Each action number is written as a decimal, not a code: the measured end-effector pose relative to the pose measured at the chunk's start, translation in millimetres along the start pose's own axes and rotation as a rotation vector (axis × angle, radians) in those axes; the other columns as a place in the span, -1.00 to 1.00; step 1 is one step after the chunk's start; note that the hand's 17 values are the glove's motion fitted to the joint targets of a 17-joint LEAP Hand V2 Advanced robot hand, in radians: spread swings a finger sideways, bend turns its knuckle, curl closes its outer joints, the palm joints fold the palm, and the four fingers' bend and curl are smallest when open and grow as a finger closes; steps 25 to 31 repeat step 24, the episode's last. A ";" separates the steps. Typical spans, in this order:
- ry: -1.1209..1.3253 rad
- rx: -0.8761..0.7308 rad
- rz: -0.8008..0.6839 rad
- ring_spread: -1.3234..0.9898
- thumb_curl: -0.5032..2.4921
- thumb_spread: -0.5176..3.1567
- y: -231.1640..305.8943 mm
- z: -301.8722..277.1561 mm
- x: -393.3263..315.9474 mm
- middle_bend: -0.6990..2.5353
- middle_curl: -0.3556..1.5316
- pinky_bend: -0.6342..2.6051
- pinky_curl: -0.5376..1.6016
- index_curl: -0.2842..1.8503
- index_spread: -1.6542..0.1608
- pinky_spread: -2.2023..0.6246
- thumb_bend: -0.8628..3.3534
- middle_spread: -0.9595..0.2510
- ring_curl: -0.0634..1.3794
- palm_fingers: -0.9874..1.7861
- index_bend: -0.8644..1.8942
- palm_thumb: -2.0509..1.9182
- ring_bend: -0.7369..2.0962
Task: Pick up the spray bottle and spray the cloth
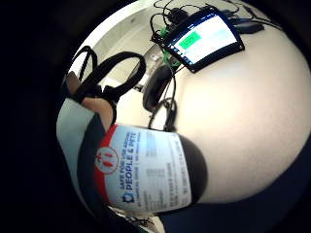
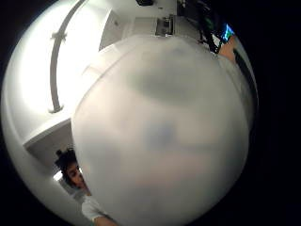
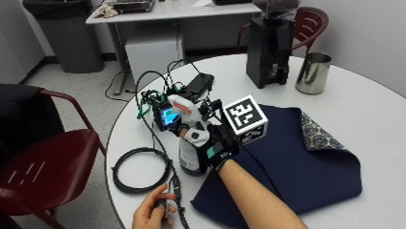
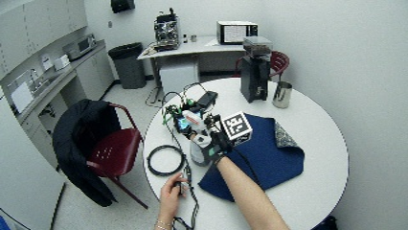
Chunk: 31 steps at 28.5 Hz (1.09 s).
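Centre-left of the outside view: black-gloved right hand [image 3: 216,145] has its fingers curled round a translucent spray bottle with white trigger head [image 3: 188,155], upright by the left edge of the dark blue cloth [image 3: 298,157] spread on the round white table [image 3: 374,114]. Just above the bottle sits a small lit screen [image 3: 166,116] amid black cables; a coiled black cable [image 3: 138,169] lies lower left. Upper right, well apart: black grinder [image 3: 271,45], steel cup [image 3: 312,72].

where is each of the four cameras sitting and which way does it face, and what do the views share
Little finger palm view: beside the spray bottle, facing the small screen; black straps show.
Thumb palm view: against the bottle, facing the ceiling.
Outside view: above the round table, facing the gloved right hand gripping the bottle, the navy cloth, the bare hand.
Wide outside view: higher, whole room.
All share the bottle.
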<state>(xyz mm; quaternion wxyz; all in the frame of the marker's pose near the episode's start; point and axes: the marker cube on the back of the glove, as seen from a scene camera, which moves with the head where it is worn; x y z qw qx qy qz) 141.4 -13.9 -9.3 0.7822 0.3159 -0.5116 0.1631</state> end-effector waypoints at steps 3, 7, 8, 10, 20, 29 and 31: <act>0.017 -0.015 0.015 0.02 -0.24 -0.36 7.1 1.9 7.1 -0.30 -0.10 -0.42 -0.15 -0.34 0.53 0.52 -0.61 0.36 -0.30 0.53 -0.26 0.54 -0.09; 0.036 -0.046 0.026 0.02 -0.24 -0.34 19.6 -1.1 11.7 -0.34 -0.12 -0.45 -0.16 -0.34 0.52 0.55 -0.60 0.35 -0.32 0.42 -0.27 0.54 -0.12; 0.041 -0.054 0.024 0.03 -0.24 -0.33 22.6 -4.6 10.9 -0.35 -0.12 -0.45 -0.15 -0.35 0.52 0.57 -0.60 0.34 -0.32 0.36 -0.29 0.54 -0.14; 0.065 -0.072 0.021 0.03 -0.25 -0.31 29.9 -17.6 8.1 -0.36 -0.12 -0.43 -0.14 -0.36 0.51 0.58 -0.61 0.35 -0.31 0.31 -0.32 0.53 -0.15; 0.247 -0.061 0.051 0.04 -0.27 -0.26 100.1 -116.7 15.2 -0.35 -0.14 -0.43 -0.16 -0.46 0.48 0.61 -0.60 0.36 -0.36 0.33 -0.31 0.52 -0.15; 0.306 -0.041 0.062 0.04 -0.27 -0.26 119.8 -134.3 21.3 -0.34 -0.14 -0.44 -0.16 -0.47 0.48 0.62 -0.60 0.36 -0.35 0.33 -0.31 0.52 -0.15; 0.306 -0.041 0.062 0.04 -0.27 -0.26 119.8 -134.3 21.3 -0.34 -0.14 -0.44 -0.16 -0.47 0.48 0.62 -0.60 0.36 -0.35 0.33 -0.31 0.52 -0.15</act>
